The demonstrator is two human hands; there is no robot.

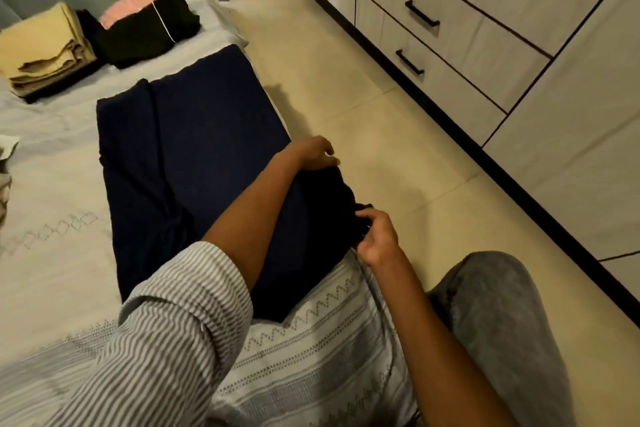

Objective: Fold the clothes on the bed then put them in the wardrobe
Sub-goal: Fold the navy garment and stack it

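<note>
Dark navy trousers (180, 156) lie spread lengthwise on the bed (55, 184), legs pointing away from me. My left hand (313, 154) rests on the waist end at the bed's right edge, fingers loosely bent. My right hand (375, 236) pinches the near corner of the waistband, which hangs a little over the bed's edge. At the far end of the bed sit folded clothes: a beige stack (45, 48), a black garment with a white stripe (149, 31) and a pink one (135, 2).
The wardrobe (519, 45) with black-handled drawers stands across a strip of tiled floor (363, 97) to the right. A patterned pillow (311, 340) lies near me. Loose pale cloth (5, 163) shows at the left edge. My knee in grey jeans (502, 322) is at lower right.
</note>
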